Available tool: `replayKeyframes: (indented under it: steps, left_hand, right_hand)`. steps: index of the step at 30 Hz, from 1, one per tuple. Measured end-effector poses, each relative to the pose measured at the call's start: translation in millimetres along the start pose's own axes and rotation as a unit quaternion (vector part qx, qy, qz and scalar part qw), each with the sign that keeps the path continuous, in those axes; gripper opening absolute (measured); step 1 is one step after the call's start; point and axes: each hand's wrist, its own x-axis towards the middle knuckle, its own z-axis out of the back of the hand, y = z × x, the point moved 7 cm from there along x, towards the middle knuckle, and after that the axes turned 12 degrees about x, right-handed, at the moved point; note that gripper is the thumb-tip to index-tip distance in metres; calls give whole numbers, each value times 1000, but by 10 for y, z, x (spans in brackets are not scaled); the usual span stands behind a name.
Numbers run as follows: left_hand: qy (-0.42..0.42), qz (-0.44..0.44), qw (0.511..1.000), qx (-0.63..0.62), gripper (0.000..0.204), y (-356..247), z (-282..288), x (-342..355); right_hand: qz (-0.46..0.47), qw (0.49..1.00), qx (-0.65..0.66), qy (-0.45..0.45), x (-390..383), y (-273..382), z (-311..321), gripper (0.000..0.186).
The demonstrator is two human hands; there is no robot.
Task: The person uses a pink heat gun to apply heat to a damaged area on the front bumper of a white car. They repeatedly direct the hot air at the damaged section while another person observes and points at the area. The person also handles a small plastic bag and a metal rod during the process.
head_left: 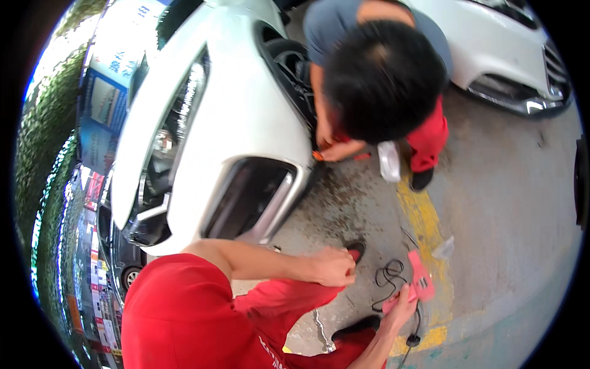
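My right hand (401,304) is wrapped round the lower end of a pink pistol-shaped tool (420,275), low over the floor at the lower right. A black cord (389,274) lies looped beside the tool. Over my bent knee in red trousers (289,295), my left hand (334,267) rests with its fingers curled in, and no object shows in it. Ahead of me a co-worker (385,80) leans down, both hands at the edge of a white car's bumper (270,138) by the wheel arch. Something small and orange (317,155) shows at their fingers.
A whitish package (388,161) stands by the co-worker's foot. A scrap of clear plastic (444,248) and a thin rod (409,237) lie near the yellow floor line (424,209). Another white car (504,55) is parked at the far right. Dark debris (332,206) dots the floor.
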Motion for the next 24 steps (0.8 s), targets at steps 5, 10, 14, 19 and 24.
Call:
replayKeyframes:
  steps: [5, 10, 14, 19, 24]
  left_hand:
    - [16, 46, 996, -73, 34, 165, -43, -679]
    - [-28, 139, 988, -65, 62, 376, -23, -1621]
    - [38, 183, 974, -127, 70, 757, 291, -2382]
    - [-61, 227, 940, -247, 54, 1472, 1219, -2827]
    - [-296, 278, 889, -212, 40, 2642, 2894, -2717]
  right_hand:
    - [-65, 995, -52, -51, -1039, 77, 103, 16]
    - [-66, 981, -180, 27, -2186, 902, -206, 16]
    - [-89, 957, -267, 72, -2879, 1351, -804, 17]
    - [-133, 944, -282, 105, -3183, 1357, -1726, 18]
    - [-151, 940, -274, 132, -3181, 1208, -2775, 18]
